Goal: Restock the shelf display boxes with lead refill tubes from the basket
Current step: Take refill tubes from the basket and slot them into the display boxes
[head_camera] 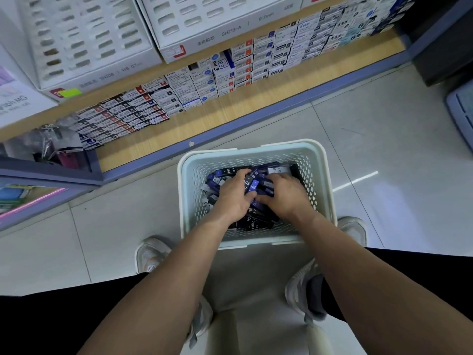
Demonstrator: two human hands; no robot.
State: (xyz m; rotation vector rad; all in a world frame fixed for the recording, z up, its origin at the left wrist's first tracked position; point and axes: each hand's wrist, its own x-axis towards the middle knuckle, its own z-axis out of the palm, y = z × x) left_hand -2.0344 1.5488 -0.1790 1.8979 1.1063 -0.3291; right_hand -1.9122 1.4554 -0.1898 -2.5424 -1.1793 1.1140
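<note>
A pale perforated basket (320, 160) stands on the floor in front of me, filled with several dark blue and black lead refill tubes (227, 172) marked HB 0.7. Both hands are down inside it. My left hand (234, 196) curls its fingers over the pile and grips a few tubes. My right hand (284, 193) lies beside it, fingers curled round more tubes, with a blue HB tube (253, 185) held between the two hands. Two white slotted display boxes (84, 44) (204, 24) stand on the shelf at the upper left.
A low wooden shelf (204, 116) with a blue-grey edge carries rows of small refill boxes (222, 73) in front of the display boxes. My shoes (151, 252) stand on the tiled floor either side of the basket. A grey crate (460, 111) sits at the right edge.
</note>
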